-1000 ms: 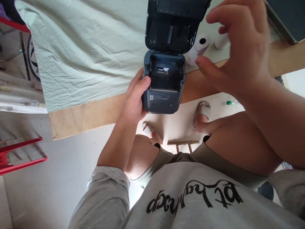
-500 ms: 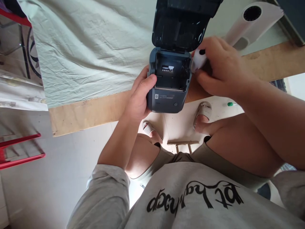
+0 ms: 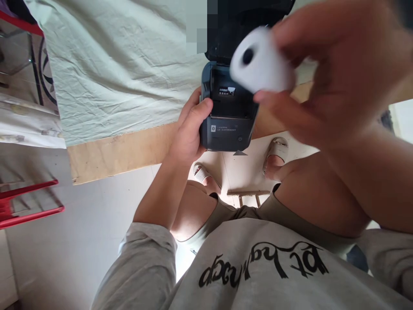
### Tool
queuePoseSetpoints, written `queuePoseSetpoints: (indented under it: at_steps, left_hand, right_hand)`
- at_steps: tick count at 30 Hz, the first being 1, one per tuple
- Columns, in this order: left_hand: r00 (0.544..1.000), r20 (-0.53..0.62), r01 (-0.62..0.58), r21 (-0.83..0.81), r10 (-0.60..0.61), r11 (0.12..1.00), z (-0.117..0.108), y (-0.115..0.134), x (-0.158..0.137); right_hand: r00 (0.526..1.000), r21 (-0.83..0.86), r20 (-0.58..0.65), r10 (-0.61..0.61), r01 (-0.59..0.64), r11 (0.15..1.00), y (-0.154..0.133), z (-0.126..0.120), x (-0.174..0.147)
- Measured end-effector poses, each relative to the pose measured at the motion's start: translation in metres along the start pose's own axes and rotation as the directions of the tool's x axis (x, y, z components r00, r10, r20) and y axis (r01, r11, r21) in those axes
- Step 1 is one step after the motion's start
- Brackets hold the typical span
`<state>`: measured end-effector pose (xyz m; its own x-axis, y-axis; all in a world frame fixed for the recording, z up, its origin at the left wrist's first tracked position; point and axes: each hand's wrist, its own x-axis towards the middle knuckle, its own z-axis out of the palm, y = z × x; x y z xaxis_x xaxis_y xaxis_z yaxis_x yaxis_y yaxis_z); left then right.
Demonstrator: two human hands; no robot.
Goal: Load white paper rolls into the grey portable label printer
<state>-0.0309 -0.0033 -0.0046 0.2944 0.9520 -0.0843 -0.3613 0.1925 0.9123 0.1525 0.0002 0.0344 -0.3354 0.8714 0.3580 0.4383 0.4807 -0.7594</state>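
A dark blue-grey label printer (image 3: 224, 140) stands open in front of me, its black lid (image 3: 222, 49) tipped back. Gripping its left side is my left hand (image 3: 190, 129), thumb over the edge of the bay. Inside the bay a small printed sticker (image 3: 226, 91) shows. My right hand (image 3: 342, 73), smeared by motion, pinches a white paper roll (image 3: 266, 71) with a dark core hole between thumb and fingers. The roll is raised above the right part of the bay and hides it; whether it touches the printer I cannot tell.
A pale green cloth (image 3: 129, 64) covers the table, whose bare wooden edge (image 3: 116, 157) runs beneath the printer. A red-framed object (image 3: 32, 211) stands at the far left on the floor. Below are my legs and sandals (image 3: 277, 148), with a wooden rung (image 3: 248, 193) between them.
My right hand has lifted the paper roll from beside the printer's right side, up and closer to the camera, over the bay. My left hand and the printer have barely moved.
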Motion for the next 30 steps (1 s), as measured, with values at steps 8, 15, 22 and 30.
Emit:
queuePoseSetpoints:
  at_steps: [8, 15, 22, 30]
  left_hand:
    - [1.000, -0.007, -0.010, 0.008, 0.010, 1.000, 0.001, 0.001, -0.002]
    - [1.000, -0.018, 0.000, 0.035, 0.001, 0.999, 0.005, 0.001, -0.003]
    - [0.999, 0.011, -0.031, 0.061, 0.031, 0.998, 0.004, 0.002, -0.002]
    - [0.995, 0.055, -0.094, 0.180, 0.085, 0.979, -0.001, -0.001, -0.004]
  right_hand:
    - [1.000, -0.607, -0.017, -0.023, 0.008, 0.794, 0.003, 0.019, 0.011]
    - [1.000, -0.613, -0.001, -0.016, 0.012, 0.790, 0.000, 0.021, 0.007]
    - [0.990, -0.597, -0.018, -0.139, 0.101, 0.796, -0.001, 0.025, 0.001]
    - [0.906, -0.503, 0.063, -0.419, 0.391, 0.771, 0.001, 0.027, -0.012]
